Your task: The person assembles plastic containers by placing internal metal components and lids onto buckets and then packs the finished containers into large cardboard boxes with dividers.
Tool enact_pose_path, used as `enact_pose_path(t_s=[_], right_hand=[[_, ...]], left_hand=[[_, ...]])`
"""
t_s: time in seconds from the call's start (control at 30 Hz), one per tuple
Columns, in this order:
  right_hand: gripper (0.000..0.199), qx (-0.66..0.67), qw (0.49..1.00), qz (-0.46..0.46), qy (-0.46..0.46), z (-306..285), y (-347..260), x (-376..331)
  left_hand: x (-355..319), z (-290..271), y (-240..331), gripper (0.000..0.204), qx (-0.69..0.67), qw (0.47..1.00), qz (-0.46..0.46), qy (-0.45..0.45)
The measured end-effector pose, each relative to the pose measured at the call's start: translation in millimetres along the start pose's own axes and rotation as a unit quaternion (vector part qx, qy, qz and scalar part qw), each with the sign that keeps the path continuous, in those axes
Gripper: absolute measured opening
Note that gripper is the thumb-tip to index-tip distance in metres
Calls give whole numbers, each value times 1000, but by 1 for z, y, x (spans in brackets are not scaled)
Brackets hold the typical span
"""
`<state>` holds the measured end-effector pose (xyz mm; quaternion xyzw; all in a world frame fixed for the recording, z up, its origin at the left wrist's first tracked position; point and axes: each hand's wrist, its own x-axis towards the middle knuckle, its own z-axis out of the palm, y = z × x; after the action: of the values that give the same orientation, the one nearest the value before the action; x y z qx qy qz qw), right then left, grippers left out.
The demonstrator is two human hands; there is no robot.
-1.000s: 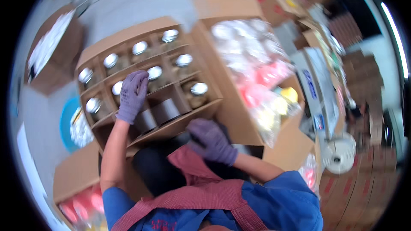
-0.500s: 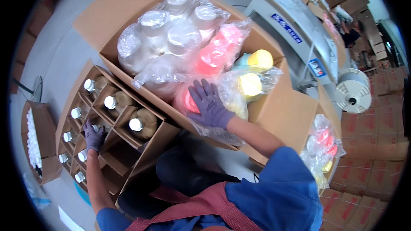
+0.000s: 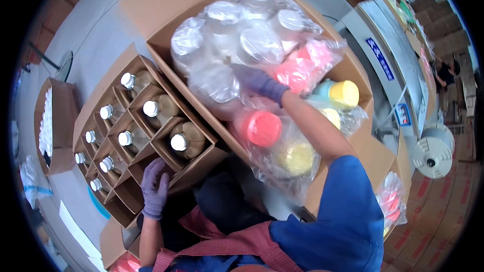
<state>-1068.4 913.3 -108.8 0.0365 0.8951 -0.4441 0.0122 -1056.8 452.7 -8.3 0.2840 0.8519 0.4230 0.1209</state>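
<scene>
My left hand, in a purple glove, is open with nothing in it, at the near edge of a divided carton. Clear bottles with white caps stand in several of its cells. To the right, my gloved right hand reaches into a large carton, over plastic-bagged containers. Motion blurs its fingers, so its grip is unclear. Clear containers lie beyond and left of it. A pink-lidded container and a yellow one lie bagged nearer me; another yellow-topped container is at the right.
A carton of white caps stands at far left. Behind the large carton at right is a grey machine, with a white reel below it. Another bag of pink containers lies near the right edge, beside stacked cartons.
My left hand has left a bottle in the divided carton and come back to its near edge. My right hand has moved off the pink container, further away toward the clear ones. The view has shifted.
</scene>
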Motion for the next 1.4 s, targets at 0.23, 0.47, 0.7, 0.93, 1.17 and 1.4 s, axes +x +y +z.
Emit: enact_pose_path(t_s=[0.23,0.47,0.7,0.93,1.17,1.4], right_hand=[[48,297,910,235,-167,65,-80,57],[46,-281,943,-130,123,-2,-121,-9],[50,-167,947,-261,90,114,-229,-103],[46,-201,920,-335,21,158,-316,-198],[43,-237,834,-496,-45,216,-446,-209],[43,-274,775,-553,-136,238,-445,-216]], left_hand=[[-48,-38,-20,25,54,981,-39,183],[-234,-110,14,41,260,917,-71,294],[-474,-84,-43,76,149,744,-647,73],[-560,-110,-73,77,344,568,-529,529],[-570,-83,-13,58,289,735,-336,512],[-858,2,-20,38,348,554,-589,475]])
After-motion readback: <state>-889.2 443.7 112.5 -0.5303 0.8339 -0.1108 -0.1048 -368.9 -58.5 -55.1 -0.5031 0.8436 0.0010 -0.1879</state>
